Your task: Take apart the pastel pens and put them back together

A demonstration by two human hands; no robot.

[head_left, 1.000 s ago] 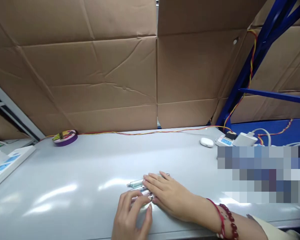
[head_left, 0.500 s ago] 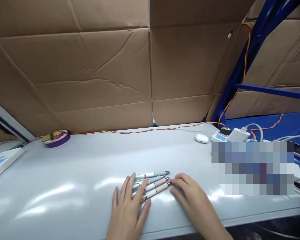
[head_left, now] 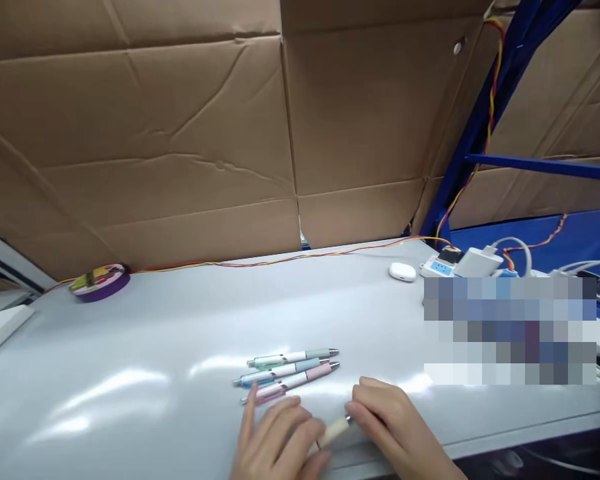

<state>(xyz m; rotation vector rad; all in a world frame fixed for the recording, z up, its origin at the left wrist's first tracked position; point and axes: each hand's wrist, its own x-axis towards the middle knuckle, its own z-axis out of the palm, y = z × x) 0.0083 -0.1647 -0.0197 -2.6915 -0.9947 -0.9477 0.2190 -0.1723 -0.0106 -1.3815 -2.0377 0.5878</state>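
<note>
Three pastel pens (head_left: 290,369) lie side by side on the grey table (head_left: 180,333), tips pointing right: green, blue and pink. Just in front of them both my hands hold a fourth, beige pen (head_left: 334,431) near the table's front edge. My left hand (head_left: 275,443) curls its fingers round the pen's left part. My right hand (head_left: 395,427) pinches its right end.
A purple tape roll (head_left: 99,281) sits at the back left, and a white power strip (head_left: 0,325) at the far left edge. A white earbud case (head_left: 403,271), chargers (head_left: 473,262) and cables lie at the back right. Cardboard walls stand behind; a blue rack (head_left: 480,120) is on the right.
The beige pen has been pulled out of the row toward me. Both hands have drawn back to the table's front edge and closed on it. Three pens stay lying in place.
</note>
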